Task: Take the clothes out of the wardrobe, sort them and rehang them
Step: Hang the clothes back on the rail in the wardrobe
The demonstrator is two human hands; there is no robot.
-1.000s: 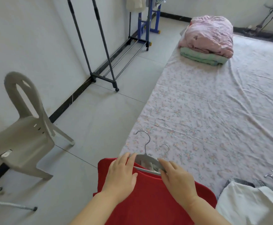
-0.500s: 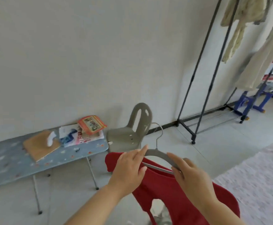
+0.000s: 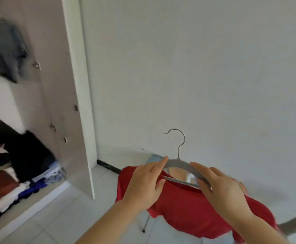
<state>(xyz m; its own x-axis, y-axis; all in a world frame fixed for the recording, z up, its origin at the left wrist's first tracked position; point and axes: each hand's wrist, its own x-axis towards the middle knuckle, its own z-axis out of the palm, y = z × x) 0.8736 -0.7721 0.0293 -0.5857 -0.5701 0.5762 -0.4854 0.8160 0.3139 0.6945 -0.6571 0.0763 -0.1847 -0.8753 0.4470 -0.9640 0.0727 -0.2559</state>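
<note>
A red garment [image 3: 187, 206] hangs on a grey hanger [image 3: 179, 164] with a metal hook, held up in front of me. My left hand [image 3: 145, 184] grips the hanger's left shoulder together with the red cloth. My right hand [image 3: 221, 187] grips the right shoulder the same way. The open wardrobe [image 3: 76, 95] stands at the left, with a grey garment [image 3: 6, 48] hanging high inside and a pile of folded clothes [image 3: 17, 178] on its floor.
A plain white wall fills the background. A small folding table [image 3: 152, 158] with a thin metal leg shows behind the red garment. Part of a grey chair [image 3: 295, 224] pokes in at the lower right. Pale floor tiles lie below.
My view has swung left from the bed, past the chair and clothes rail, to the wardrobe. Both hands have kept their hold on the hanger with the red garment.
</note>
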